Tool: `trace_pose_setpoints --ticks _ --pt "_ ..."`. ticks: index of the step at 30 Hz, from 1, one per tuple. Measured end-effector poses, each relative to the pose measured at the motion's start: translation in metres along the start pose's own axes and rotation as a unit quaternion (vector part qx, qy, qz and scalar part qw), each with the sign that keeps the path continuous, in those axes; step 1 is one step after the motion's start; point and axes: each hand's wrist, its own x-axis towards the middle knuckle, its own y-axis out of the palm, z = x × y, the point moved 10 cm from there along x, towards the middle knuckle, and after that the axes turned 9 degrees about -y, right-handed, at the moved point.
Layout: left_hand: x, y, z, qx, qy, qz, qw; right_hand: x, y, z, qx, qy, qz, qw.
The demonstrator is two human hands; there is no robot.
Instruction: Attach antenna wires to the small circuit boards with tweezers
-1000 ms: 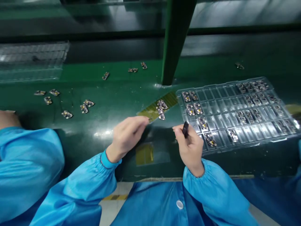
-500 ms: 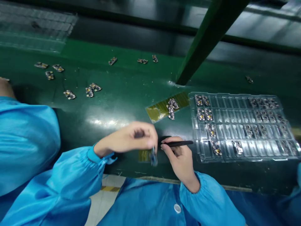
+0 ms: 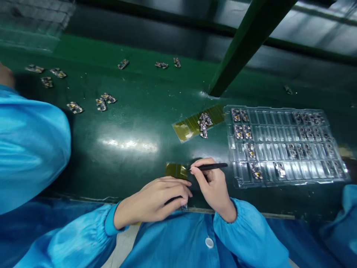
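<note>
Close to the bench's front edge, my left hand (image 3: 160, 195) is closed, palm down, on a small circuit board (image 3: 184, 205); most of the board is hidden under the fingers. My right hand (image 3: 213, 186) grips a slim black tool, apparently tweezers (image 3: 213, 166). Its tip points left at the corner of a short piece of amber tape sheet (image 3: 173, 170), and I cannot tell whether it touches. Further back lies a longer amber tape strip (image 3: 184, 130) with several small circuit boards (image 3: 204, 126) piled on it.
To the right stands a clear compartment tray (image 3: 267, 132) with boards in some slots. Loose boards (image 3: 74, 107) lie at the left and back of the green bench. A green post (image 3: 237, 56) rises behind. Another person's blue sleeve (image 3: 33, 145) is at the left.
My left hand has come down toward me with the board, from above the short tape piece to the bench edge, uncovering the tape. The right hand stays nearly in place with the tool.
</note>
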Motion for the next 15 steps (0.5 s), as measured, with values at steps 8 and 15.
trace_pose_setpoints --ticks 8,15 --pt "0.0010 -0.0010 -0.0029 0.028 0.005 -0.013 1.000 0.0015 -0.0013 -0.0005 0.018 0.008 -0.011 1.000" --pt "-0.0046 -0.0023 -0.0079 0.094 0.041 -0.057 0.993 0.0025 -0.0020 -0.0031 0.024 0.030 -0.025 0.999"
